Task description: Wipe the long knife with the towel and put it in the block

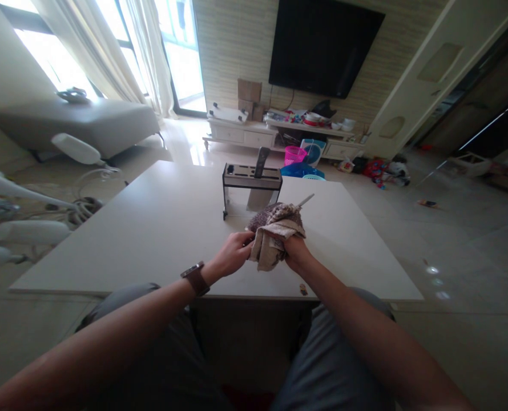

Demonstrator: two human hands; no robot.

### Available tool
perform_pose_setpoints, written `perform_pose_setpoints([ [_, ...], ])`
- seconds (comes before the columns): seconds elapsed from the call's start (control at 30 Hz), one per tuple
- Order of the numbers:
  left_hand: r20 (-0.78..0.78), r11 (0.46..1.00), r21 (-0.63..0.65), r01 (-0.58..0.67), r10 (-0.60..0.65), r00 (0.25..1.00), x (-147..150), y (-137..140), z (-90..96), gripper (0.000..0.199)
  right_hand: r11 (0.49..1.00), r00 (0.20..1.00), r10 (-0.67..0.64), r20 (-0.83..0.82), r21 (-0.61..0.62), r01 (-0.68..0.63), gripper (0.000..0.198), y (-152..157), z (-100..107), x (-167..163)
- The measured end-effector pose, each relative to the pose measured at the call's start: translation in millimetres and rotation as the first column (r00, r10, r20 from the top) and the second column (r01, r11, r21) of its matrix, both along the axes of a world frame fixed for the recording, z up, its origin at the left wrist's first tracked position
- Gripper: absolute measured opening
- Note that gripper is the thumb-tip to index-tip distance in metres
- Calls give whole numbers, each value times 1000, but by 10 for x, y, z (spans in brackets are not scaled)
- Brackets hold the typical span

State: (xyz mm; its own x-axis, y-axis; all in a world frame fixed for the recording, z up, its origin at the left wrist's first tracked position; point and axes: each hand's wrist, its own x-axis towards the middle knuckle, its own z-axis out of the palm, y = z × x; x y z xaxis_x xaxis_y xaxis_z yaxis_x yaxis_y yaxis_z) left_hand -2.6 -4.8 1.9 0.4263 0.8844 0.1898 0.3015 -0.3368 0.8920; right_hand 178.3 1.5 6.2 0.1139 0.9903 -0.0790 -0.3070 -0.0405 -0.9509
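A brown patterned cloth (pixel 275 234) is bunched in front of me over the white table. My right hand (pixel 295 251) is closed on the cloth's right side, its fingers partly hidden in the folds. My left hand (pixel 237 252) is closed at the cloth's left edge, around what looks like a dark handle. From the far side of the cloth pokes the narrow grey tip of a knife (pixel 307 200); the rest of its blade is covered. Just beyond stands a knife rack (pixel 252 176) with a black-handled cleaver (pixel 260 198) slotted in it, blade down.
A small brown scrap (pixel 303 289) lies near the front edge of the white table (pixel 164 228). Behind the table are a pink basket (pixel 294 154), blue tubs (pixel 303 170) and a low TV cabinet (pixel 258 137). A white lamp-like fixture (pixel 76 149) stands at the left.
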Motion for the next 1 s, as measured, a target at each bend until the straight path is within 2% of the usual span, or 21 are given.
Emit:
perform_pose_setpoints([
  [0.13,-12,1000,4,-2,2,1000,3,-2,20,31,998,998,-68,-13,-12,68,35,3,-41,-21],
  [0.27,-3,1000,3,10,-10,1000,21,-8,75,34,997,994,-79,-75,-24,77,35,48,-20,40],
  [0.53,-50,999,-20,30,-31,998,16,-40,156,37,979,957,-197,-212,18,205,44,357,209,573],
  [0.67,-58,999,-17,51,-52,997,23,-55,157,38,970,955,-191,-227,103,219,38,416,260,776],
  [0.8,-61,998,-18,60,-61,996,28,-58,167,38,969,956,-192,-224,113,221,33,420,302,859],
  [1.0,-73,998,-3,62,-62,995,26,-60,184,38,936,939,-272,-210,167,309,27,433,365,1009],
])
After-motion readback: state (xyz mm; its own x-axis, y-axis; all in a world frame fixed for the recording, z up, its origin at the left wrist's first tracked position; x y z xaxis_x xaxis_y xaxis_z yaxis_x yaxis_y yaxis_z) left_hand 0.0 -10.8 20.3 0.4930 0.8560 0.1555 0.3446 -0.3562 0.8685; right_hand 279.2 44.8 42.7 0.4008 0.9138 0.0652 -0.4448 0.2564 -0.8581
